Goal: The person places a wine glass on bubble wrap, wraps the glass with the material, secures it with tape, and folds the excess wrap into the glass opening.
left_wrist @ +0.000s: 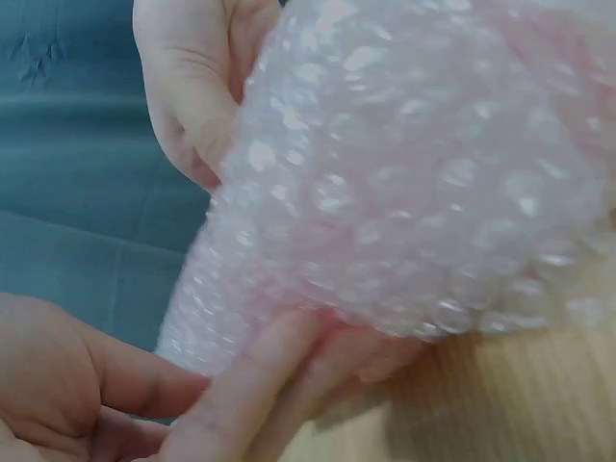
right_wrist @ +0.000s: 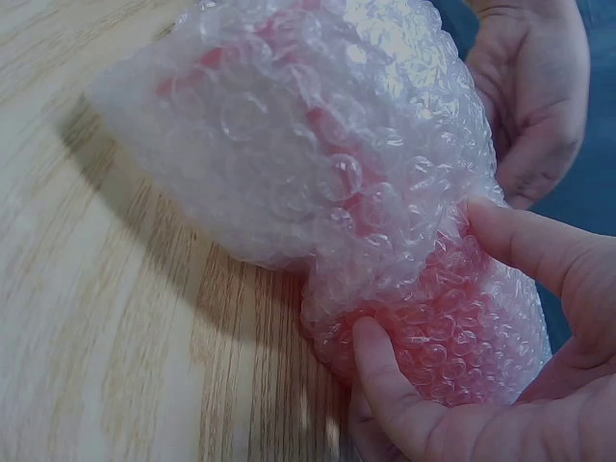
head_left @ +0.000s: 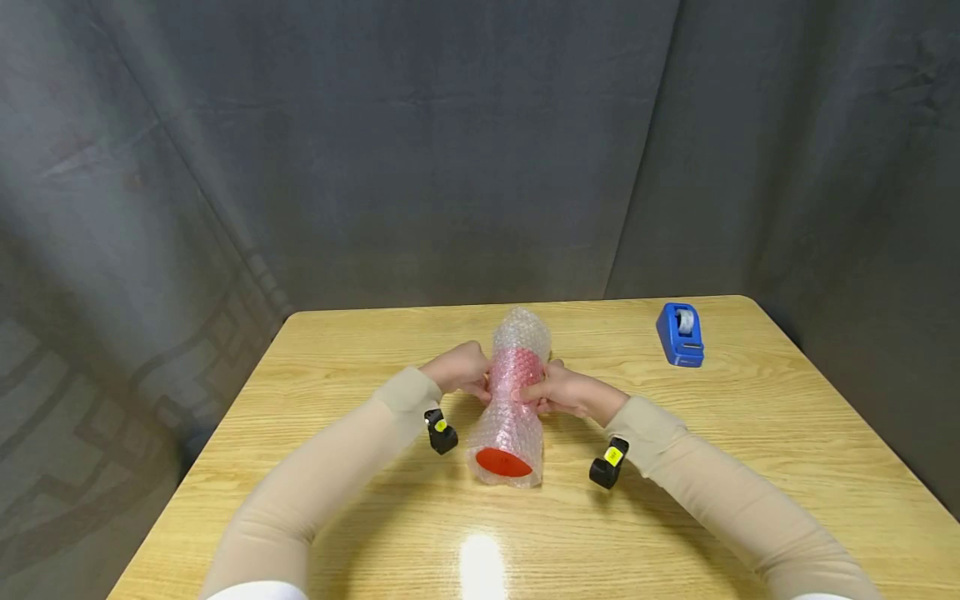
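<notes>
A red, narrow-waisted object (head_left: 504, 462) lies on its side, wrapped in clear bubble wrap (head_left: 517, 332), its round red end facing the near side. My left hand (head_left: 462, 367) holds the bundle's left side at the waist. In the left wrist view, that hand's fingers (left_wrist: 255, 380) reach under the wrap's lower edge, with the thumb opposite. From the right, my right hand (head_left: 567, 390) grips the middle, thumb lying across the top. The right wrist view shows its fingertips (right_wrist: 373, 337) pressed into the pink-tinted bubbles. The undersides of the bundle and some fingers are hidden.
A blue tape dispenser (head_left: 680, 335) with a roll of tape stands at the back right of the wooden table (head_left: 360, 358). Dark grey curtains (head_left: 420, 150) hang behind and beside the table. A black camera is strapped at each wrist.
</notes>
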`<act>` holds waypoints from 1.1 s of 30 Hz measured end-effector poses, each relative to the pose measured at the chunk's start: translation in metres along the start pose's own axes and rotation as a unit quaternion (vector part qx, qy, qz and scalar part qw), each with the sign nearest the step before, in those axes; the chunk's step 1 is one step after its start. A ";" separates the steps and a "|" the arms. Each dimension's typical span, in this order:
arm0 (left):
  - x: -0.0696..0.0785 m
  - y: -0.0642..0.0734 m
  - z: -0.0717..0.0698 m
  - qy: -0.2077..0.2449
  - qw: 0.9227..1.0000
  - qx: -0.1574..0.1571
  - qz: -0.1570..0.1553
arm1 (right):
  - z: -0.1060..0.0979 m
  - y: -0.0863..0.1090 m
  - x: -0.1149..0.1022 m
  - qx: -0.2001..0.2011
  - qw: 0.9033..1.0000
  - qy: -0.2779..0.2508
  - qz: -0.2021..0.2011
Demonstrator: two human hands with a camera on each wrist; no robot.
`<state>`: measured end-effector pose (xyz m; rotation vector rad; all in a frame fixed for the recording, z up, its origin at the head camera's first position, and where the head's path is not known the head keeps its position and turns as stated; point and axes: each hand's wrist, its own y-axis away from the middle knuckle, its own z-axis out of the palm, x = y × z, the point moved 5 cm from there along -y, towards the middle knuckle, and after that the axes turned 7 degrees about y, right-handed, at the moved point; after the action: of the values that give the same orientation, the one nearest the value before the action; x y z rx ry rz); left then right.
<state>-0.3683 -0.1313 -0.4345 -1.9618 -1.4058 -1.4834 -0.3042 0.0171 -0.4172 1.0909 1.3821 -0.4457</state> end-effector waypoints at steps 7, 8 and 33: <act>0.030 0.053 0.002 0.164 0.979 0.072 -0.093 | -0.002 0.003 0.000 0.001 1.000 0.002 0.003; 0.029 0.052 0.002 0.173 0.977 0.072 -0.098 | -0.002 0.003 0.000 0.000 1.000 0.002 0.002; 0.004 0.031 0.007 0.258 0.955 0.036 -0.142 | -0.005 0.003 0.005 -0.031 1.000 -0.006 -0.001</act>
<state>-0.3385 -0.1390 -0.4242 -1.2262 -1.5016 -1.8615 -0.3035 0.0244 -0.4195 1.0348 1.3773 -0.4080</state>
